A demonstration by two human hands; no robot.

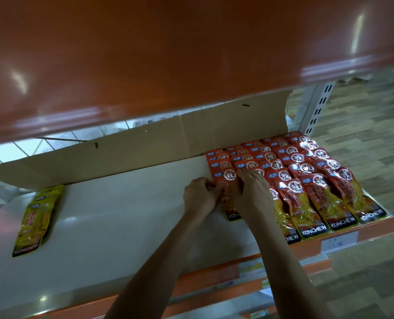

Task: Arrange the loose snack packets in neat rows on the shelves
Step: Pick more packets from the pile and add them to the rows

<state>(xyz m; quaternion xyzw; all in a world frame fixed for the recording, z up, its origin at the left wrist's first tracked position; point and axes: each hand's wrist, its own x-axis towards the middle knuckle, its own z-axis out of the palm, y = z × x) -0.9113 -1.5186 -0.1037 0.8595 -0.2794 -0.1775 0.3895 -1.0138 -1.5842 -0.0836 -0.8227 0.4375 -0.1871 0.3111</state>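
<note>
Red snack packets (311, 180) marked KONCHEW lie in overlapping rows on the right half of a white shelf (127, 215). Both of my hands are on the leftmost row of red packets (224, 178). My left hand (200, 196) pinches that row's left edge. My right hand (252, 192) presses down on top of the same packets with fingers bent. A small stack of yellow packets (36, 217) lies at the shelf's far left, apart from the red ones.
A cardboard sheet (145, 148) stands along the back of the shelf. An orange shelf (168, 54) overhangs above. An orange front rail (352, 236) with a price label edges the shelf. Lower shelves and a wood-pattern floor (364, 139) show at right.
</note>
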